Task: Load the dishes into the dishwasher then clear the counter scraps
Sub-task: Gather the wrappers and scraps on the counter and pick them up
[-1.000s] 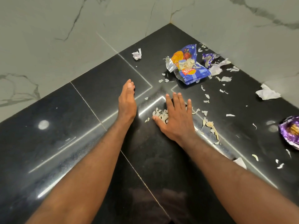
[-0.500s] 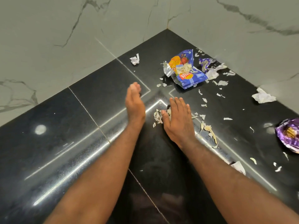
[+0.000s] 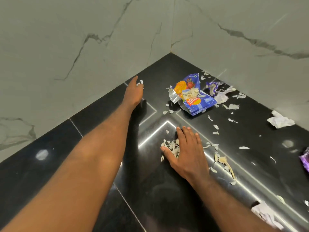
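On the glossy black stone tabletop [image 3: 55, 154], set into a corner of grey-veined marble wall [image 3: 66, 39], both of the person's bare arms were stretched forward. The left hand [image 3: 133, 93] reached far toward the left wall, its fingers [image 3: 135, 81] extended and loosely together, their tips touching a small crumpled white paper scrap [image 3: 140, 82]; whether the scrap was actually pinched could not be told, since the hand hid the underside. The right hand [image 3: 185, 148] lay flat, palm down, on the tabletop nearer the person, fingers spread slightly and gripping nothing, with its thumb side pressed against a small pile of pale peel flakes [image 3: 169, 146] heaped just to its left.

Beyond the right hand, near the corner, lay a torn blue snack packet [image 3: 194, 99] with a red and yellow logo and printed fruit, opened to show its silver lining, with a clump of pale peel resting on it. Just behind it to the right were a crumpled purple wrapper [image 3: 212, 86] and a scrap of white paper touching it. More white flakes [image 3: 215, 127] were scattered loosely over the surface between the packet and the right hand. A crumpled white paper ball [image 3: 280, 121] sat close to the right wall, another purple wrapper [image 3: 305, 161] was cut off by the right edge, and a torn white paper piece [image 3: 265, 215] lay beside the right forearm. A strand of yellowish peel [image 3: 225, 163] lay to the right of the hand.
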